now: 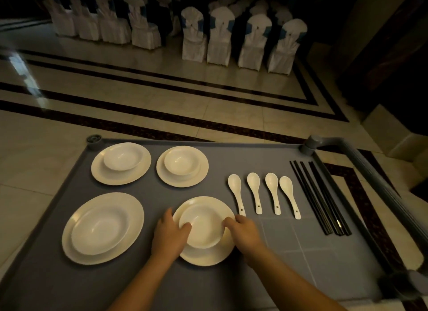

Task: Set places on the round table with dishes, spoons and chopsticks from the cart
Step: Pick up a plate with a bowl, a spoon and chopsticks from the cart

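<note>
While both our hands reach over the near edge of the grey cart, we grasp the place setting closest to us, a white bowl sitting in a white plate near the middle of the cart's near side. Our left hand lies on the plate's left rim, fingers curled, with the thumb hooked over the bowl's left edge. Our right hand does the same on the right rim, its fingers bent against the bowl's right edge.

Three more bowl-on-plate sets lie on the cart: one at the near left, one at the far left corner, one beside that toward the middle of the far edge. Four white spoons lie side by side right of the held set, bowls of the spoons pointing to the far edge; the leftmost handle ends just beside our right fingers. Black chopsticks lie bundled along the right edge, next to the cart's grey handle.

Beyond the cart, a tiled floor with dark stripes runs to rows of white-covered chairs.
</note>
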